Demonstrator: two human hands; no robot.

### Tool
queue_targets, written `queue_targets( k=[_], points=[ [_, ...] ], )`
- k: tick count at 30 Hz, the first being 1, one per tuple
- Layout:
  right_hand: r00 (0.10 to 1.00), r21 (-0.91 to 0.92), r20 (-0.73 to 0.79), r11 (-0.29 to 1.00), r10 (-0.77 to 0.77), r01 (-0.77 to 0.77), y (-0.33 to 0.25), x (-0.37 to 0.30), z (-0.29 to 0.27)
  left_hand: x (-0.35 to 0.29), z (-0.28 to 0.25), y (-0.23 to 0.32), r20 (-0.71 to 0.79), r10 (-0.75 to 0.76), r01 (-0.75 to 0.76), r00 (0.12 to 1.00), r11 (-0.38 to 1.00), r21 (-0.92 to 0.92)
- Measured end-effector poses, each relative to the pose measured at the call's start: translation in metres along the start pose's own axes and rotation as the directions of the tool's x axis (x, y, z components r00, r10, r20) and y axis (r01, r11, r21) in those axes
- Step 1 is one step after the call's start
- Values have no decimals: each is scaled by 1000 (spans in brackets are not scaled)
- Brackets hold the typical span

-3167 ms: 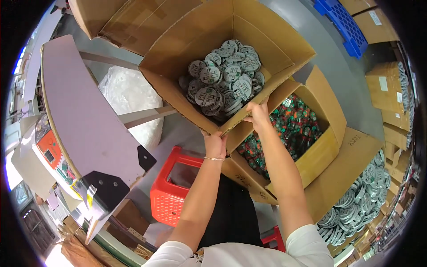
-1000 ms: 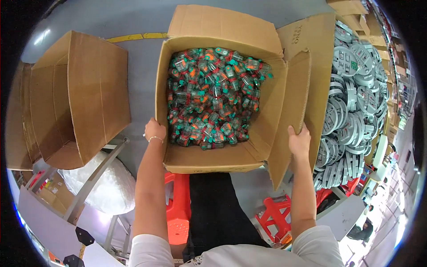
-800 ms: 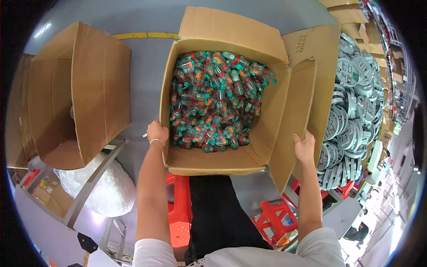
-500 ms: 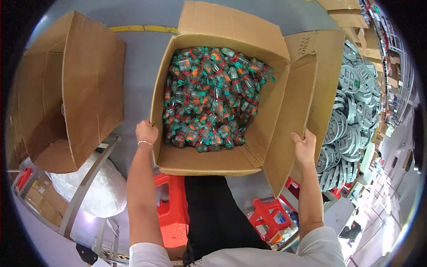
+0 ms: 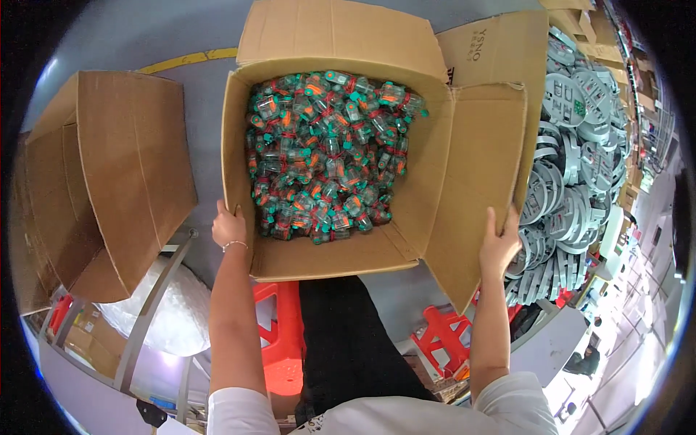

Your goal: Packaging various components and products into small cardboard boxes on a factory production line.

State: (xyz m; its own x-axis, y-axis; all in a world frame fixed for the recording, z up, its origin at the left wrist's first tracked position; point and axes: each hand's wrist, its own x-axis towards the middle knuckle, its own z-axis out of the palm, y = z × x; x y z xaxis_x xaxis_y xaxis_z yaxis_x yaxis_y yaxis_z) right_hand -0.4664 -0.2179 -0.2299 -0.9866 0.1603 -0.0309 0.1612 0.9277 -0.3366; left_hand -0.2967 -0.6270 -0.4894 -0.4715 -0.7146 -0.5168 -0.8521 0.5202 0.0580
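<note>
An open cardboard box [image 5: 330, 262] stands in front of me, partly filled with small clear plastic pieces [image 5: 326, 156] with teal ends, orange parts and red bands. My left hand [image 5: 229, 226] grips the box's left wall near its front corner; a bracelet circles that wrist. On the other side, my right hand [image 5: 500, 243] is closed on the edge of the right flap [image 5: 478, 167], thumb on its inner face and the other fingers partly hidden behind. That flap leans outward, and the far flap [image 5: 341, 36] is folded back.
Another open cardboard box [image 5: 134, 174] stands at the left, above a white plastic bag [image 5: 170, 312] and a metal frame. Grey round plastic housings [image 5: 573, 174] are piled at the right. Red stools [image 5: 279, 341] sit close to my legs. A yellow line [image 5: 188, 60] crosses the floor.
The filled box has shifted left in view, and its right flap shows more of its inner face. My right hand has moved slightly away from me, with its grip on the flap changed.
</note>
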Motion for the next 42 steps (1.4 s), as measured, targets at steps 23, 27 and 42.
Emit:
queue_targets(
  k=[23,27,42],
  points=[
    [784,-266,37,750,-620,606,51,40,100,-45,1,59,-364,485,-598,795,726,-339],
    [770,-262,70,733,-634,628,55,107,180,-2,44,92,-323,414,-524,851,703,-481],
    [759,150,640,988,-124,35,89,244,359,101,77,189,60,-74,94,995,865,-493]
  ],
)
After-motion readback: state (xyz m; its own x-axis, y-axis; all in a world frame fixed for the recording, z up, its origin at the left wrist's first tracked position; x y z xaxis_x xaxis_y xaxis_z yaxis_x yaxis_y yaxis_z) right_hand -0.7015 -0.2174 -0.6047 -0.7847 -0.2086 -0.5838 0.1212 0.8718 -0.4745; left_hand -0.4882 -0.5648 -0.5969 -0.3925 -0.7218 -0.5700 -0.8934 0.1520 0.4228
